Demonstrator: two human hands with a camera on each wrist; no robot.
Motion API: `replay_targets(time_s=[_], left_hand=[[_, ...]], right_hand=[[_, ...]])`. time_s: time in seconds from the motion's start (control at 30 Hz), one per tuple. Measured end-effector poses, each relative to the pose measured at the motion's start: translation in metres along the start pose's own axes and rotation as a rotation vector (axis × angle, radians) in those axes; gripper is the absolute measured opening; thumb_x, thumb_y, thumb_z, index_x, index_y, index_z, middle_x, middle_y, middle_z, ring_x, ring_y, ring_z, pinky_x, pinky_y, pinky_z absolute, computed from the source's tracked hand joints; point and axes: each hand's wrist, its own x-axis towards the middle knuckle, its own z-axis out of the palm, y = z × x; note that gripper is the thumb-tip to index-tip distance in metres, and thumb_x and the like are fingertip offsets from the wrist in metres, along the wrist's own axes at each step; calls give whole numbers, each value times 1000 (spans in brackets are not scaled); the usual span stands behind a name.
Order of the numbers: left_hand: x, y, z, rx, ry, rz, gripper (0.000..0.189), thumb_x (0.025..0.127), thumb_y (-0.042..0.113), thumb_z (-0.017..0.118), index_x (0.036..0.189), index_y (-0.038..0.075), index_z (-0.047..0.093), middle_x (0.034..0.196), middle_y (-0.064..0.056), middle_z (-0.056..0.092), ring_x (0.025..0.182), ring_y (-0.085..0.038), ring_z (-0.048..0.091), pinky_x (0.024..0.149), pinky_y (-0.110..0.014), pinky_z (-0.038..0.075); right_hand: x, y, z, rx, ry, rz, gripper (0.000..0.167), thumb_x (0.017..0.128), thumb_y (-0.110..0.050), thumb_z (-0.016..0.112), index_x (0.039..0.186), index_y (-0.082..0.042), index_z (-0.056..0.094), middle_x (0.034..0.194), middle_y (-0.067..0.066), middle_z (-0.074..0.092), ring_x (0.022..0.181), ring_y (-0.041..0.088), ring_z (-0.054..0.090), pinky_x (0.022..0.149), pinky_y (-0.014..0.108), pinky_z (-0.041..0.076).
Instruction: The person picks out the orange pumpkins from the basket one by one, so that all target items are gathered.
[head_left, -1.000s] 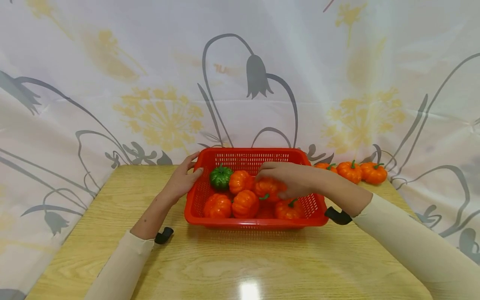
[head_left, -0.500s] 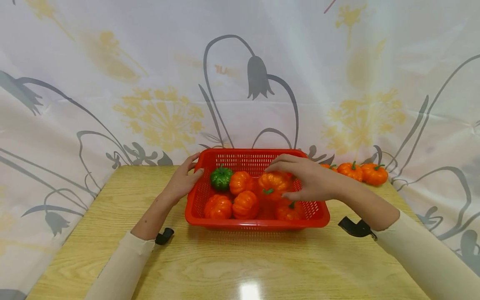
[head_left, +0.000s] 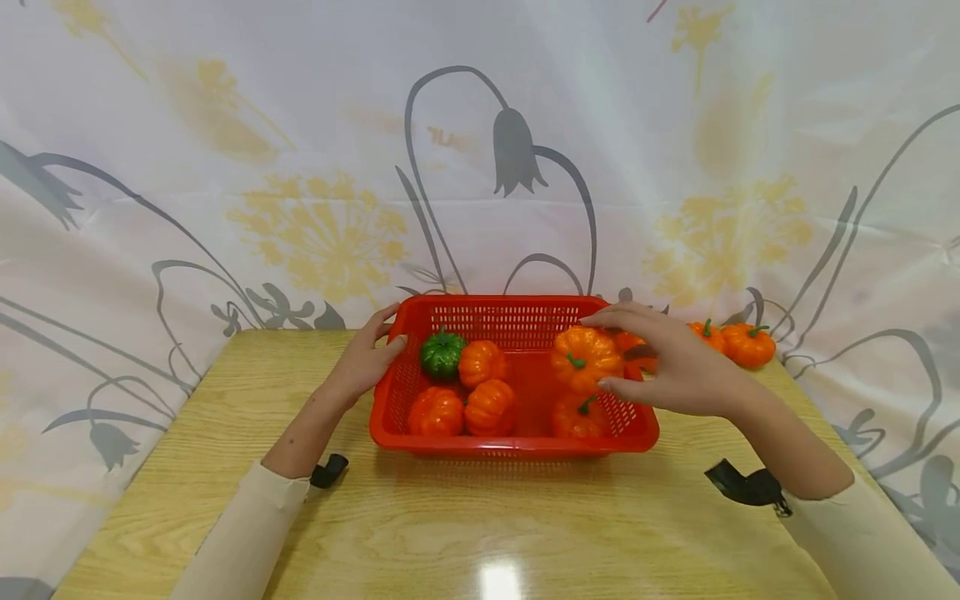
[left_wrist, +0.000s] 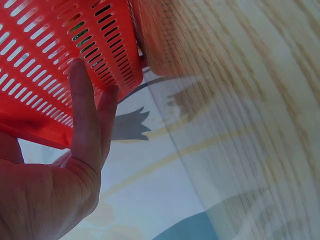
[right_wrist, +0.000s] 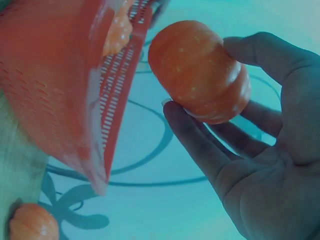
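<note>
My right hand (head_left: 667, 358) holds an orange pumpkin (head_left: 587, 358) between thumb and fingers, over the right end of a red plastic basket (head_left: 517, 446). In the right wrist view this pumpkin (right_wrist: 197, 72) is up beside the basket rim. My left hand (head_left: 367, 358) grips the basket's left rim, its fingers (left_wrist: 85, 110) lying along the slotted outer wall. Inside the basket are a green pumpkin (head_left: 442, 356) at the back left and several orange ones, including a front left pumpkin (head_left: 435, 412) and a front right pumpkin (head_left: 580, 419) below the held one.
Outside the basket, a row of orange pumpkins (head_left: 748, 346) sits at the back right of the wooden table (head_left: 480, 517), partly hidden by my right hand. A patterned curtain (head_left: 300, 167) hangs close behind the table.
My right hand has lifted the orange pumpkin from the middle of the basket and carried it right, toward the basket's right end. The left hand has stayed on the rim.
</note>
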Motion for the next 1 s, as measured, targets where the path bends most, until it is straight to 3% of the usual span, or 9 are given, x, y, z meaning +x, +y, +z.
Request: replay_targets(time_s=[0.27,0.63,1.0], left_hand=[[0,1,0,-8,1,-2,68,111,19,52,171,15,21,156,-28,47,120,-46,68,89,-48,64],[0,1,-1,-9,-1,-2,68,111,19,51,171,15,20,156,-28,47,120,-45,68,88,-46,64],[-2,3,0,2,-3,-9,68,112,21,52,171,16,20,156,-26,47,122,-45,67,90,-48,64]], right_hand=[[-22,14,0,127,114,41,68,88,-5,87,149,-19,60,144,-3,58,121,7,59,90,23,61],[-44,40,-3,250,160,31,70,87,11,81,150,-9,56,148,6,55,119,11,65,93,21,59],[-62,70,-15,262,178,160,61,96,6,73,152,-1,50,141,-9,58,118,2,64,85,20,61]])
